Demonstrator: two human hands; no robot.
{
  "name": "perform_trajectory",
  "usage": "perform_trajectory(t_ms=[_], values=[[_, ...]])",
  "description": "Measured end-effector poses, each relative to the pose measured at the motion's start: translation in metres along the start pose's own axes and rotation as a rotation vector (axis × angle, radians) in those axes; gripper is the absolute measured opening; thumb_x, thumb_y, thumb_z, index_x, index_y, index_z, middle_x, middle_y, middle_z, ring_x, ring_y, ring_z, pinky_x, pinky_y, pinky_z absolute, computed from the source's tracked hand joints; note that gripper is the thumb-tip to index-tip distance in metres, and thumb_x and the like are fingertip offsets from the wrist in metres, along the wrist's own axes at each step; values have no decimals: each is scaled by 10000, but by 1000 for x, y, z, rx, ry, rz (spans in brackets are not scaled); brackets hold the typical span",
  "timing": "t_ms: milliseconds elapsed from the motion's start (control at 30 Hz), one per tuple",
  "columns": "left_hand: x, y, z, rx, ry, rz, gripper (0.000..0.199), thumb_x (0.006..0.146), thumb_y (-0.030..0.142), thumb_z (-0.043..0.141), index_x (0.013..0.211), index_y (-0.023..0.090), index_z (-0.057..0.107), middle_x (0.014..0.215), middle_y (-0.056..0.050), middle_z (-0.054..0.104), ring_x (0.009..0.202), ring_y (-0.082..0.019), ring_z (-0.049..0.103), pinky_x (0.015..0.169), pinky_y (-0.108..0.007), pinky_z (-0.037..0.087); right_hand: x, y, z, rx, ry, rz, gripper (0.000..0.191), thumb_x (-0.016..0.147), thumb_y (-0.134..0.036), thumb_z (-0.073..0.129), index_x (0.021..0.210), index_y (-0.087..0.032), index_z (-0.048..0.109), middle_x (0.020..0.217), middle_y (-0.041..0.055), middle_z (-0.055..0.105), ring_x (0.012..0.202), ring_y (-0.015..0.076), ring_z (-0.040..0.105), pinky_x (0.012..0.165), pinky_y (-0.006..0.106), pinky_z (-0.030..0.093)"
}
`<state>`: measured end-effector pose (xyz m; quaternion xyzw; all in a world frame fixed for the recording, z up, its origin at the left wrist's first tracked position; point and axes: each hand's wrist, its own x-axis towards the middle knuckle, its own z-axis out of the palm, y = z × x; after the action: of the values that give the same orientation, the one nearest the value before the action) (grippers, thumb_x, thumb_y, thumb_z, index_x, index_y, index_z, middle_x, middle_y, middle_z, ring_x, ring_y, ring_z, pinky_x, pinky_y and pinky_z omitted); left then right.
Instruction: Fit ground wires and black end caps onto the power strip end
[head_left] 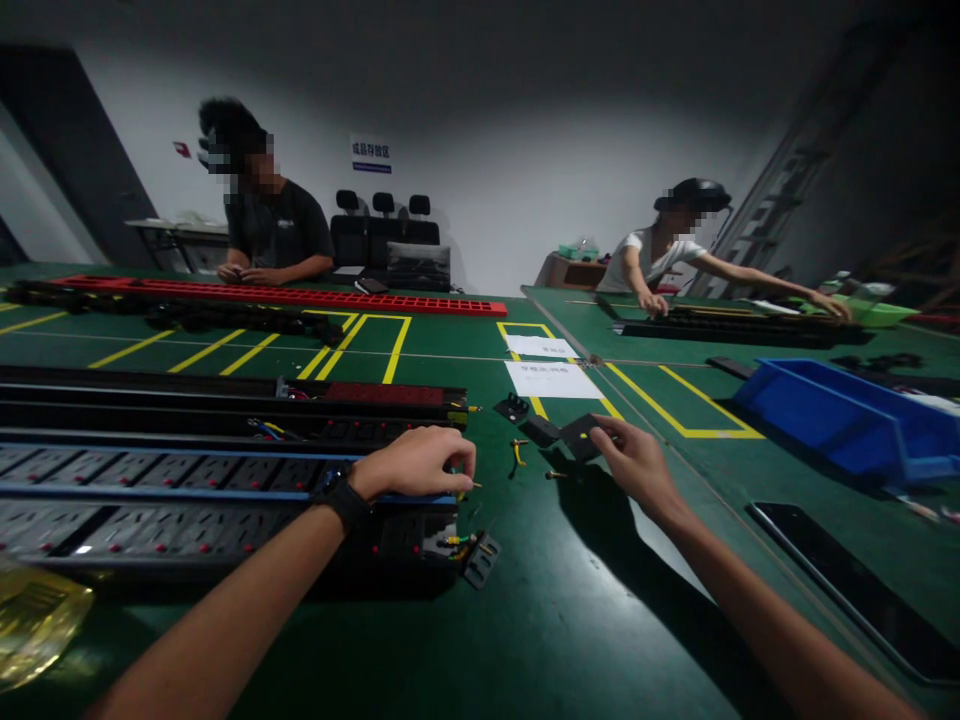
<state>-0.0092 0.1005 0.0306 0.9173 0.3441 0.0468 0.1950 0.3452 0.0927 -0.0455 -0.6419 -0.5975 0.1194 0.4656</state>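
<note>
My left hand [420,460], with a dark watch at the wrist, is closed over the end of a blue-edged black power strip [255,474]. Its fingers pinch a wire [475,486] with a copper-coloured tip; most of it is hidden. My right hand [637,465] grips the edge of a small black end cap [579,437] between thumb and fingers, just above the table. Two more black end caps [513,407] lie left of it. Between the hands are a short yellow wire [517,455] and a small metal-tipped piece [555,475].
Another power strip [187,525] lies nearer me, with a loose end cap [482,560] at its wires. A blue bin [825,420] and a phone [855,580] are at right. Paper sheets [553,380] lie ahead. Two people [277,230] work across the green table [555,620].
</note>
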Motion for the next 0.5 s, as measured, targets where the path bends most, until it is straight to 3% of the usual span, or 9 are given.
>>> perform_trajectory(t_ms=[167, 300, 500], values=[[-1, 1, 0, 15, 10, 2, 124, 904, 360, 718, 930, 241, 741, 984, -24, 703, 904, -194, 639, 738, -299, 396, -26, -34, 12, 206, 67, -1, 380, 862, -577, 644, 1001, -223, 640, 907, 89, 740, 783, 267, 702, 679, 397, 564], [-1, 1, 0, 17, 9, 10, 104, 903, 343, 721, 921, 241, 733, 971, -15, 706, 901, -191, 650, 726, -291, 402, -52, -54, 27, 312, -101, -3, 288, 874, -523, 666, 934, -256, 577, 803, 14, 688, 667, 217, 680, 614, 351, 551], [-1, 1, 0, 9, 11, 5, 100, 902, 335, 724, 926, 238, 732, 972, -17, 700, 899, -193, 648, 723, -293, 401, -75, -70, 37, 185, -285, -136, 187, 913, -438, 619, 877, -267, 552, 703, 1, 660, 628, 204, 648, 599, 329, 509]])
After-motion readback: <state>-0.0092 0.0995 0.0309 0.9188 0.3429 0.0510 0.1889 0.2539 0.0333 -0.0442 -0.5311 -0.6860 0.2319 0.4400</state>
